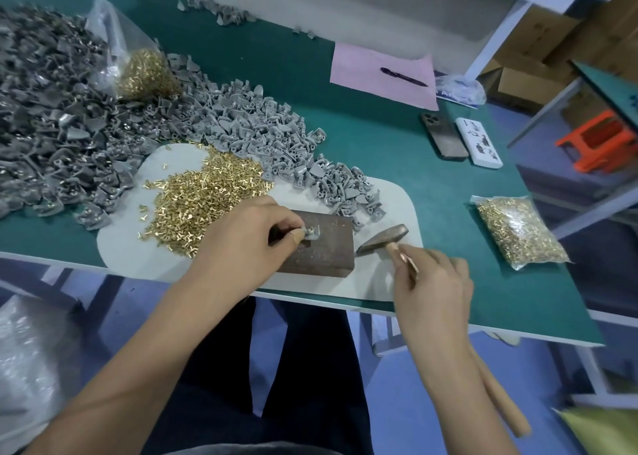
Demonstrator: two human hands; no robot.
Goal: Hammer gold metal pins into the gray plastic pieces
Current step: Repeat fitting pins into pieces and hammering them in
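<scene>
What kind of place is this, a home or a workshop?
Probably a small factory assembly bench: heaps of gray plastic pieces, loose gold pins and a hammer by a metal block.

Head view, close, down over table (379,137)

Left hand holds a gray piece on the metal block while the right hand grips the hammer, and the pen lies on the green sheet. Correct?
Not quite: the head view shows the pen lying on a pink sheet, not a green one. The rest stands.
</scene>
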